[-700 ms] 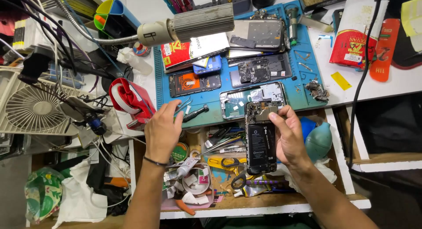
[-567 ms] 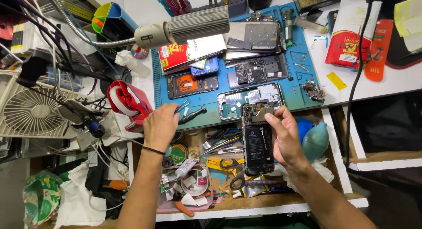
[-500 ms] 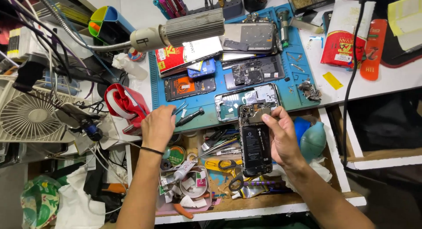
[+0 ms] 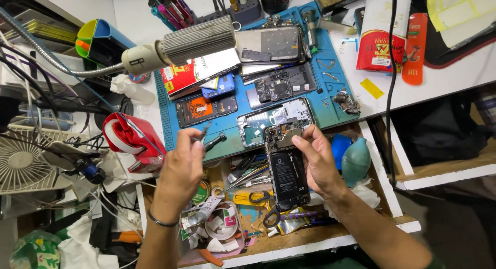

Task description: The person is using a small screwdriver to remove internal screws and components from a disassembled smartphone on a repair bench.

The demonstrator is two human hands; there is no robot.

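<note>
My right hand (image 4: 316,163) grips an opened phone (image 4: 287,172), back cover off, with its black battery and circuit board showing. It hangs over an open drawer of tools. My left hand (image 4: 182,168) pinches a thin dark tool (image 4: 203,132), tip pointing up, over the near edge of the blue work mat (image 4: 230,129). A second phone frame (image 4: 276,116) lies on the mat just beyond the held phone. A small black screwdriver handle (image 4: 214,141) rests by my left fingers.
Several phone parts and a red booklet (image 4: 199,73) lie on the mat. A gooseneck lamp (image 4: 178,47) reaches over it. A red tape dispenser (image 4: 132,140) and fan (image 4: 23,163) sit left. A teal air blower (image 4: 356,160) is right of the phone.
My left hand has picked the thin tool up off the mat's edge and raised it. The right hand has kept its hold on the phone.
</note>
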